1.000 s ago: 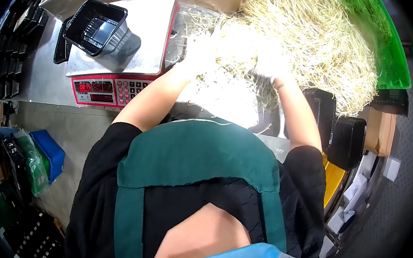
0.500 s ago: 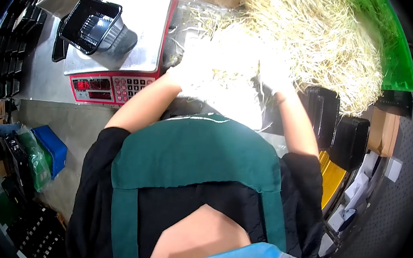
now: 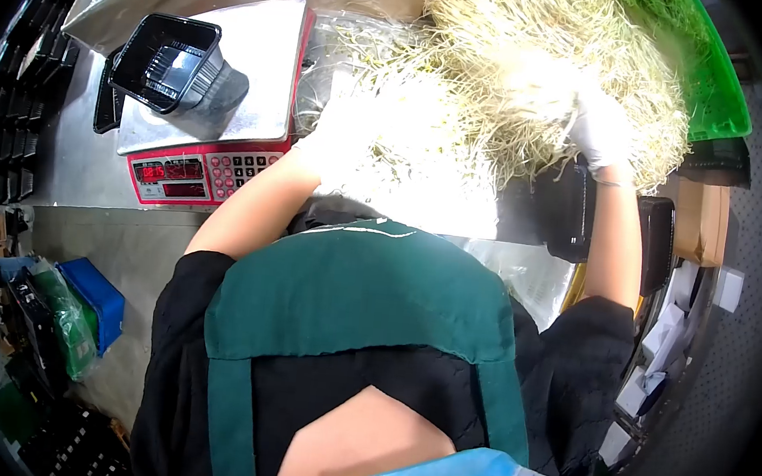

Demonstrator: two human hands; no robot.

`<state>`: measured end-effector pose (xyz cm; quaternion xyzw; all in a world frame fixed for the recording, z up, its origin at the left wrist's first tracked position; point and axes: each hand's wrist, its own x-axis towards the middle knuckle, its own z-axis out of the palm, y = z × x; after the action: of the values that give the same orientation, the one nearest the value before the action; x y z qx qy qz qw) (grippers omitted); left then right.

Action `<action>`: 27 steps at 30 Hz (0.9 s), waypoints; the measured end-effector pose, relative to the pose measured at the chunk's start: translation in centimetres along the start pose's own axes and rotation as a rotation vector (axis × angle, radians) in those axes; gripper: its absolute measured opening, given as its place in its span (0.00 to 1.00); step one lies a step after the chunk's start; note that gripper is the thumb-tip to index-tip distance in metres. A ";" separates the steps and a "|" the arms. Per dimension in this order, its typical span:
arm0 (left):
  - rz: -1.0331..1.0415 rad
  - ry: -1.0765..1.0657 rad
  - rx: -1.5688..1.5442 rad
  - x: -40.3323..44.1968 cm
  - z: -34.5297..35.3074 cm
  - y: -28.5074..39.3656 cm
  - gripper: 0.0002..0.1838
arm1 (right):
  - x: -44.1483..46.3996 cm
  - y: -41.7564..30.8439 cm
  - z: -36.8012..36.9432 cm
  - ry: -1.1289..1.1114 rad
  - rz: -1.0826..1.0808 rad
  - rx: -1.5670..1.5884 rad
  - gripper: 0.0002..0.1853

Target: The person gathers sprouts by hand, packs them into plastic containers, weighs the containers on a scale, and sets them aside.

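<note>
The pale sprouts [image 3: 558,31] lie heaped at far right beside the green crate [image 3: 723,114], my right hand [image 3: 600,135] gathering at them, my left hand [image 3: 340,130] near looser strands, right of the scale [image 3: 258,32] bearing 1 black tray [image 3: 168,56]; whether fingers pinch or spread I cannot tell, and separating tangles calls for gentleness.
</note>
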<state>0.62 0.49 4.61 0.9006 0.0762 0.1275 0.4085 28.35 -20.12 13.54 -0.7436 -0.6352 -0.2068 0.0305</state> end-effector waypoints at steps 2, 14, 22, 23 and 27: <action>-0.113 -0.099 -0.217 -0.1 0.4 -0.1 0.21 | 1.0 -1.2 -2.6 -0.089 0.383 0.224 0.20; -0.008 -0.429 0.203 -6.6 -4.7 2.5 0.24 | 7.9 -6.0 6.1 -0.686 0.414 0.923 0.61; -0.243 -0.318 -0.642 -4.9 5.1 0.5 0.22 | 6.9 -18.8 7.7 -0.530 0.201 0.528 0.70; -0.280 -0.277 -0.675 -4.9 5.2 0.9 0.22 | 6.0 -19.7 7.8 -0.508 0.146 0.486 0.71; -0.345 -0.398 -0.980 -5.9 3.2 -0.1 0.28 | 9.2 -19.0 6.4 -0.586 0.385 0.218 0.68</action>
<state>-4.06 -3.18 1.48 0.5866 0.0757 -0.0930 0.8010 12.84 -5.95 6.78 -0.8694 -0.4838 0.0934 -0.0356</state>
